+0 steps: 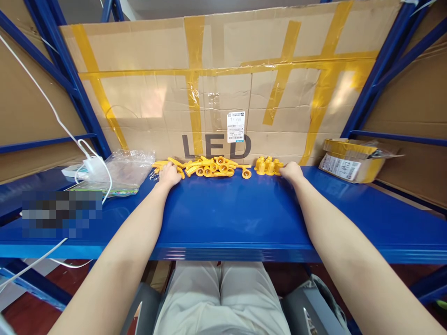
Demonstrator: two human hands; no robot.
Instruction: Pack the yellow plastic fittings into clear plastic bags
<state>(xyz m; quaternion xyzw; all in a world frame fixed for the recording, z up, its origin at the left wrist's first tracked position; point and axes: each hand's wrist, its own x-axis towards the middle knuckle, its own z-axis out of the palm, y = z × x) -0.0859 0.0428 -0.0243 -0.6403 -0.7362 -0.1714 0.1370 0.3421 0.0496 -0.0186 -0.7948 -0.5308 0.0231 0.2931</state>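
Note:
At the far side of the blue shelf, my left hand [169, 175] is closed with its fingers curled down among long yellow plastic pieces [159, 164]. Its fingertips are partly hidden, so what they grip is unclear. To its right lies a loose pile of yellow funnel-ended pieces with narrow stems [213, 166]. One such piece [246, 173] lies a little apart. Farther right, several yellow bell-shaped caps [267, 166] stand upright in a tight group. My right hand [292, 171] has its fingers bent together against the rightmost cap [278, 166].
A taped cardboard sheet marked LED [157, 102] stands behind the blue shelf [233, 214]. At left are a clear plastic bag [131, 167], a white plug with cable [95, 166] and a blurred-out dark object [63, 211]. An open small carton [352, 163] sits at right.

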